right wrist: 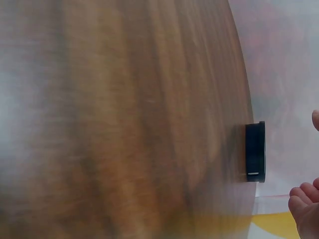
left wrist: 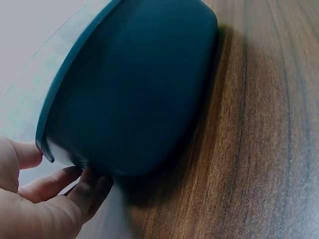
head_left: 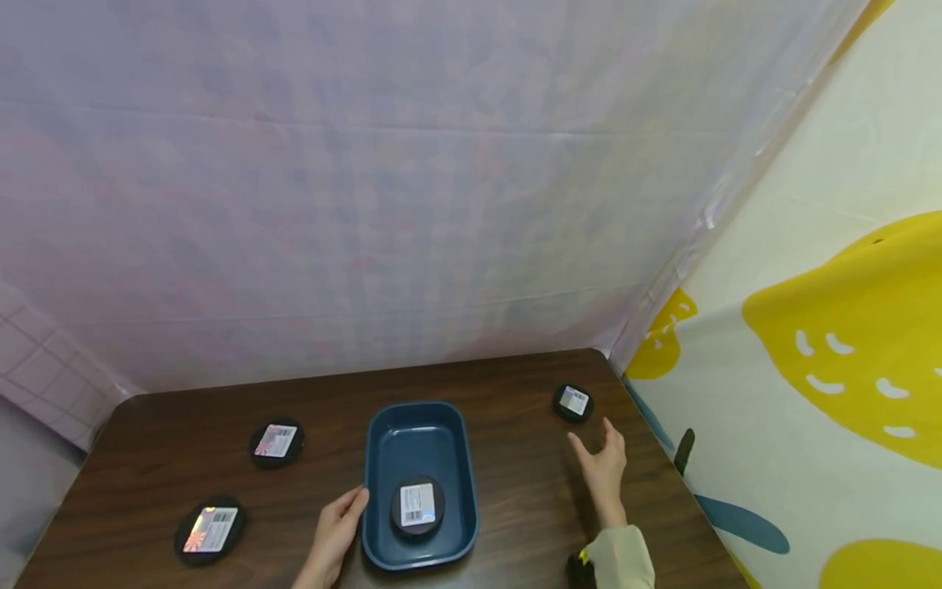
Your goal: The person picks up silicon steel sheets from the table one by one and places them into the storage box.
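Note:
A dark blue rectangular tray (head_left: 421, 450) stands on the table with one round black container (head_left: 418, 505), labelled on top, in its near half. At the tray's left side my left hand (head_left: 334, 528) pinches the rim, thumb on the edge and fingers beneath it in the left wrist view. My right hand (head_left: 606, 474) is just short of another round black container (head_left: 573, 403) at the back right, thumb and fingers spread apart with nothing between them. In the right wrist view that container (right wrist: 255, 152) shows side-on, apart from the fingertips.
Two more labelled round black containers lie left of the tray, one farther back (head_left: 275, 442) and one nearer (head_left: 210, 530). The brown wood table (head_left: 515, 474) ends at a pale curtain (head_left: 353, 204) behind, and a lemon-patterned cloth (head_left: 809, 393) hangs along the right.

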The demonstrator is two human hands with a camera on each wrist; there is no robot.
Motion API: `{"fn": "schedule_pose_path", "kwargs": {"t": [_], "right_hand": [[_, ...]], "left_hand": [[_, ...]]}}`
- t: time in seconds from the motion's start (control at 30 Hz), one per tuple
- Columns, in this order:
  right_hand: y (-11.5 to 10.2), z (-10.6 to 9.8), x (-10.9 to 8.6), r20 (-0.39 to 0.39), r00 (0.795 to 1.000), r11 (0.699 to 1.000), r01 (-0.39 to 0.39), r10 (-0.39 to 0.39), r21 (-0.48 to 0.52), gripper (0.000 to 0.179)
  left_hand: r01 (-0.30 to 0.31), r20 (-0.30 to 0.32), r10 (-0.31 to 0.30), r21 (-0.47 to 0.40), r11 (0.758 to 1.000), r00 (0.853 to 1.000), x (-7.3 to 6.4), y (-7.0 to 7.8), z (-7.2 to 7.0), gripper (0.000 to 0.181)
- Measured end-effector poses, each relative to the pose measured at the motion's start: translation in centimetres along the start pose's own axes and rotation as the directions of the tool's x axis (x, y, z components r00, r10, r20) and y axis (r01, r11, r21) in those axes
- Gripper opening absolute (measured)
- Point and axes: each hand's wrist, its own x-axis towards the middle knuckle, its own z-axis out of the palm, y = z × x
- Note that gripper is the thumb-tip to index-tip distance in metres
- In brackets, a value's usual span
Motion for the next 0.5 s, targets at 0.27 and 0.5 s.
{"fn": "schedule_pose_path", "kwargs": {"t": [0.27, 0.5], "right_hand": [[0.5, 1.2, 1.5, 0.005, 1.000, 1.000, 0.001, -0.001, -0.007, 0.066], [0.7, 1.9, 1.8, 0.046, 0.997, 0.998, -0.064, 0.065, -0.017, 0.067]], "left_hand": [[-0.007, -0.003, 0.007, 0.003, 1.000, 1.000, 0.0, 0.0, 0.1, 0.050], [-0.007, -0.016, 0.007, -0.008, 1.000, 1.000, 0.0, -0.1, 0.1, 0.047]]}}
